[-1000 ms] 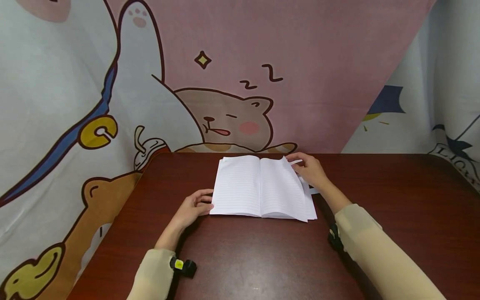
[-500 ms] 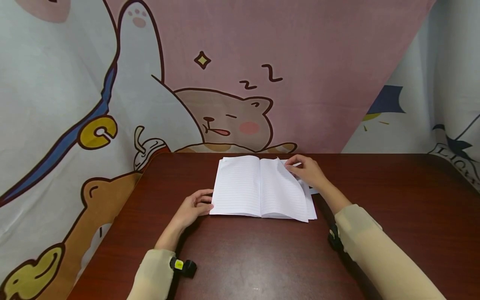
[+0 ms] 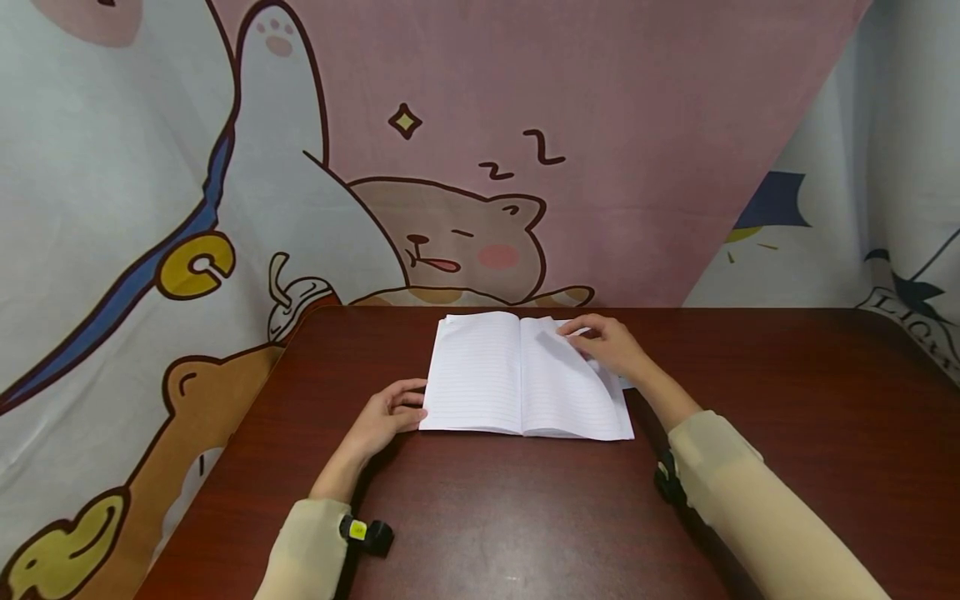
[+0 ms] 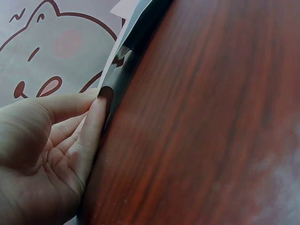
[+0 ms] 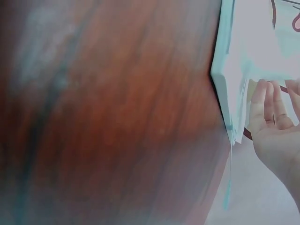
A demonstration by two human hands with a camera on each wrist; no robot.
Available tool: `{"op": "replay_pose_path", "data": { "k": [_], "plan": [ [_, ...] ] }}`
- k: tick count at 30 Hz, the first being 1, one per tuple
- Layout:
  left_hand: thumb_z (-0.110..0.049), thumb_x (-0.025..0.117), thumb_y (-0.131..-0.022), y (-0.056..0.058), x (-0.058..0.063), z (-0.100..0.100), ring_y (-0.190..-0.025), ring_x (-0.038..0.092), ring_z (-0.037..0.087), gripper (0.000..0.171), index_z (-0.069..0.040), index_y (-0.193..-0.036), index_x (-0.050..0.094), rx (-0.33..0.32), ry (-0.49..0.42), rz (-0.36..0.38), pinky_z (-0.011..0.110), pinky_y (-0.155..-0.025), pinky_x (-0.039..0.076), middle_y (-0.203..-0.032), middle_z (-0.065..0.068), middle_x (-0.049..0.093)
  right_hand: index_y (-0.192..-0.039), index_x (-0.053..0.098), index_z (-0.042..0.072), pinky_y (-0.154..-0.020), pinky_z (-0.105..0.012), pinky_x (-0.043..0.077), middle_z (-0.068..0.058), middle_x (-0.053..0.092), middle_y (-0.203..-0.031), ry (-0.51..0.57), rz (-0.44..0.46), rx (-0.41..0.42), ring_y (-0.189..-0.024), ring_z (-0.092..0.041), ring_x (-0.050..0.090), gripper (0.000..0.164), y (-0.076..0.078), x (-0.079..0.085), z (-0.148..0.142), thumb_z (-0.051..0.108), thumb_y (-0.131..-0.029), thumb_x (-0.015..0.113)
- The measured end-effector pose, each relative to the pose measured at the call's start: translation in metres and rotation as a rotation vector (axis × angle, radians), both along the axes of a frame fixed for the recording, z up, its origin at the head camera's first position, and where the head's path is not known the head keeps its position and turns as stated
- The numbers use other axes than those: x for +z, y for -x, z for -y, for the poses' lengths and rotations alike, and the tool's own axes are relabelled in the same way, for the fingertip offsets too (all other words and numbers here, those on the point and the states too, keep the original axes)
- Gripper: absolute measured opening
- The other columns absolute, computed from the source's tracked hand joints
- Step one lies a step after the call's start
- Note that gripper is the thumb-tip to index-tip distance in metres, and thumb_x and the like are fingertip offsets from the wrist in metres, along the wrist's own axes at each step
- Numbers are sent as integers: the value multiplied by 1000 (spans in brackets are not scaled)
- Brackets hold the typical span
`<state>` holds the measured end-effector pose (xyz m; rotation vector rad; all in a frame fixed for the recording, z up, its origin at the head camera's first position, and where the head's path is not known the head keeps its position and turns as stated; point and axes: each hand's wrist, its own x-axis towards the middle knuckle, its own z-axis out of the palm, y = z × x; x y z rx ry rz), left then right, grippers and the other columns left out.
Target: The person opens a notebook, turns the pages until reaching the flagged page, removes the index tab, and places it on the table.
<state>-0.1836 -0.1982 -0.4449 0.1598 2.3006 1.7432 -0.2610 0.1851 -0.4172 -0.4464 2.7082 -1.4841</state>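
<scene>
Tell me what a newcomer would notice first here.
Probably the big cartoon backdrop, with its sleeping brown animal drawn just above the table's far edge. Next comes the bright white, lined notebook lying open on the dark reddish table. At its left edge the left hand pinches it, while the right hand is at the upper part of its curling right page.
</scene>
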Motion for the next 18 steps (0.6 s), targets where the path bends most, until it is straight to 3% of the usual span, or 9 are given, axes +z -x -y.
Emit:
{"op": "replay_pose_path", "data": {
  "k": [4, 8, 14, 18],
  "plan": [
    [-1, 64, -94, 0, 0, 0, -94, 67, 12, 50, 2, -142, 48, -2, -2, -1, 21, -77, 56, -128, 31, 59, -118, 70, -1, -77, -20, 50, -24, 63, -129, 18, -41, 56, -101, -32, 67, 24, 1, -1, 1, 1, -95, 61],
    [0, 64, -94, 0, 0, 0, -94, 67, 12, 50, 2, -142, 48, 1, 1, 2, 20, -77, 56, -128, 31, 59, -120, 68, -2, -84, -19, 49, -26, 62, -131, 48, -58, 91, -113, -43, 64, 30, 2, -3, 1, -5, -92, 60],
    [-1, 64, -94, 0, 1, 0, -94, 67, 12, 51, 2, -142, 47, -3, -1, -3, 21, -77, 56, -128, 30, 59, -123, 63, -5, -77, -18, 54, -28, 60, -130, 109, -18, 76, -110, -44, 65, 32, 3, -5, 4, -2, -91, 65],
    [-1, 64, -94, -1, 1, 0, -94, 67, 11, 50, 1, -142, 48, 1, 7, 0, 21, -78, 56, -127, 29, 60, -121, 62, -5, -73, -18, 55, -27, 62, -125, 95, 14, 44, -105, -37, 67, 31, 3, -5, 6, 6, -92, 68]
  ]
}}
